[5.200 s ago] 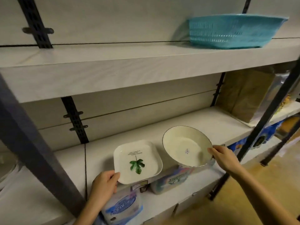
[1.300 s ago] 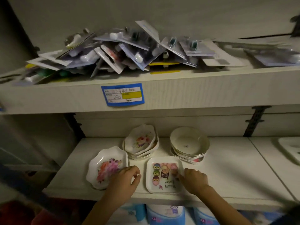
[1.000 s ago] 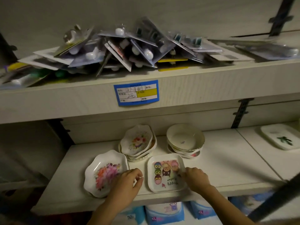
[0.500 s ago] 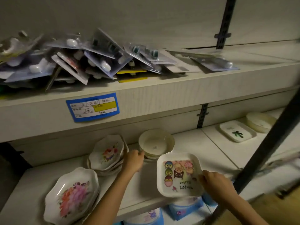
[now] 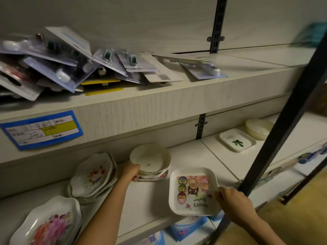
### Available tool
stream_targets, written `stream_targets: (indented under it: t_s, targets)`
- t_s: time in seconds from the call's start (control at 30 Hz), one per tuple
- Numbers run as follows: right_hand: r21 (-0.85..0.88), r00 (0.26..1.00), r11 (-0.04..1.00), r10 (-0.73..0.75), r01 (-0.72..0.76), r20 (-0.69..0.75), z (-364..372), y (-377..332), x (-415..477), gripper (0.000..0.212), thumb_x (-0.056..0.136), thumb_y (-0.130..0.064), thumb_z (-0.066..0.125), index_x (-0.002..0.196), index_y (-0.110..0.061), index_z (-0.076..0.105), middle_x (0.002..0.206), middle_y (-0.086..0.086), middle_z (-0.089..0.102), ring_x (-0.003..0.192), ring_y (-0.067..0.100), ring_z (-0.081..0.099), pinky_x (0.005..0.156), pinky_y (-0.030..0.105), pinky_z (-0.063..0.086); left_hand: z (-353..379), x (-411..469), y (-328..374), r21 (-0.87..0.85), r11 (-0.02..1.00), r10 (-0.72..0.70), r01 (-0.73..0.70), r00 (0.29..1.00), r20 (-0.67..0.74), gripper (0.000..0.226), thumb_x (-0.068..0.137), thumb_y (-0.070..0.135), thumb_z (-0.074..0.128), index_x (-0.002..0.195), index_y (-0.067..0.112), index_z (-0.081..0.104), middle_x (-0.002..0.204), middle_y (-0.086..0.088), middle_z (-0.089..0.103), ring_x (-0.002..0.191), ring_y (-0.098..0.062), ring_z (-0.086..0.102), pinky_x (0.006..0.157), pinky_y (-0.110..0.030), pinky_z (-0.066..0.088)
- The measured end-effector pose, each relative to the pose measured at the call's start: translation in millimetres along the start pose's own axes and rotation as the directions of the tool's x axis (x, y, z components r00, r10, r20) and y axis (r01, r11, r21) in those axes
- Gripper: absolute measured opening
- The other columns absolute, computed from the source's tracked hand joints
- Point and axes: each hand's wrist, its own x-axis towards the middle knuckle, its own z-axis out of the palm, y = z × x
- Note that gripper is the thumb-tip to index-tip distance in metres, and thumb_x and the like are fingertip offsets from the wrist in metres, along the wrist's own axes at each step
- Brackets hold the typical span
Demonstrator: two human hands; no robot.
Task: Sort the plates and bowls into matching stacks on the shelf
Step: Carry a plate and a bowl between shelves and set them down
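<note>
Head view — left hand (image 5: 131,171), grip curled round the bowl stack (image 5: 152,159); right hand (image 5: 233,202) pinches the owl plate (image 5: 192,191).

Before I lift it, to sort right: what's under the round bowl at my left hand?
Under the round bowl sit a few stacked dishes, only rims showing, the lowest with reddish print; their faces are covered.

Operator body in view: two bare hands, two bare forearms.

The bare left hand (image 5: 131,171) and the rounded, uncovered left forearm (image 5: 106,209) are showing plain skin up to the frame edge. The bare right hand (image 5: 233,200) and the uncovered right forearm (image 5: 261,230) are showing the same. Dim light is blurring finger detail.
</note>
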Motion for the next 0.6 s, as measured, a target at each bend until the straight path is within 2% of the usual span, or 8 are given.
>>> stream_targets:
  t_s: [0.1,0.23,0.33,0.4,0.5,0.6]
  targets:
    - [-0.006,1.0,1.0,-0.016,0.016,-0.005,-2,2,1,0.025,0.096,-0.035,0.037,0.101,-0.022,0.058,0.101,-0.003,0.067,0.089,0.014,0.065,0.083,0.028,0.055,-5,3,2,0.001,1.0,0.015,-0.015,1.0,-0.002,0.038,0.086,0.011,0.041,0.05,0.003,0.051,0.023,0.0,0.049,0.018,-0.008,0.04,0.037,-0.02,0.03]
    - [0.054,0.999,0.998,0.013,-0.012,-0.033,-4,7,-3,0.032,0.098,-0.038,0.032,0.099,-0.023,0.06,0.097,-0.004,0.068,0.084,0.012,0.065,0.078,0.026,0.055,-16,-1,2,-0.046,0.998,0.051,-0.053,0.998,-0.042,0.041,0.087,0.012,0.042,0.048,0.003,0.051,0.025,-0.002,0.05,0.024,-0.011,0.04,0.039,-0.02,0.03]
    - [0.111,0.999,0.993,0.036,-0.031,-0.041,-7,16,-15,0.03,0.098,-0.038,0.032,0.097,-0.024,0.058,0.094,-0.004,0.067,0.081,0.01,0.064,0.075,0.023,0.055,-28,-15,0,-0.074,0.992,0.1,-0.104,0.993,-0.065,0.039,0.087,0.013,0.044,0.051,0.003,0.052,0.025,-0.002,0.05,0.024,-0.013,0.04,0.041,-0.021,0.03]
    - [0.137,0.997,0.99,0.047,-0.039,-0.054,-6,24,-28,0.026,0.098,-0.039,0.034,0.092,-0.027,0.055,0.09,-0.006,0.065,0.077,0.007,0.063,0.068,0.019,0.053,-34,-29,-2,-0.071,0.985,0.153,-0.156,0.987,-0.048,0.036,0.087,0.011,0.044,0.054,0.002,0.053,0.025,-0.002,0.05,0.032,-0.019,0.043,0.045,-0.023,0.032]
    - [0.163,0.992,0.985,0.08,-0.063,-0.102,-8,38,-54,0.024,0.098,-0.037,0.034,0.078,-0.034,0.044,0.076,-0.011,0.057,0.065,0.001,0.056,0.051,0.013,0.04,-38,-53,-5,-0.073,0.97,0.232,-0.231,0.973,0.005,0.032,0.085,0.006,0.046,0.055,0.0,0.054,0.025,-0.003,0.049,0.038,-0.023,0.043,0.048,-0.026,0.034]
    - [0.178,0.979,0.975,0.157,-0.133,-0.129,-8,56,-82,0.03,0.098,-0.036,0.035,0.07,-0.031,0.042,0.069,-0.011,0.053,0.06,0.001,0.052,0.051,0.015,0.038,-34,-73,-6,-0.045,0.954,0.299,-0.296,0.951,0.079,0.034,0.087,0.004,0.048,0.054,0.0,0.053,0.028,-0.004,0.049,0.035,-0.022,0.042,0.044,-0.025,0.034]
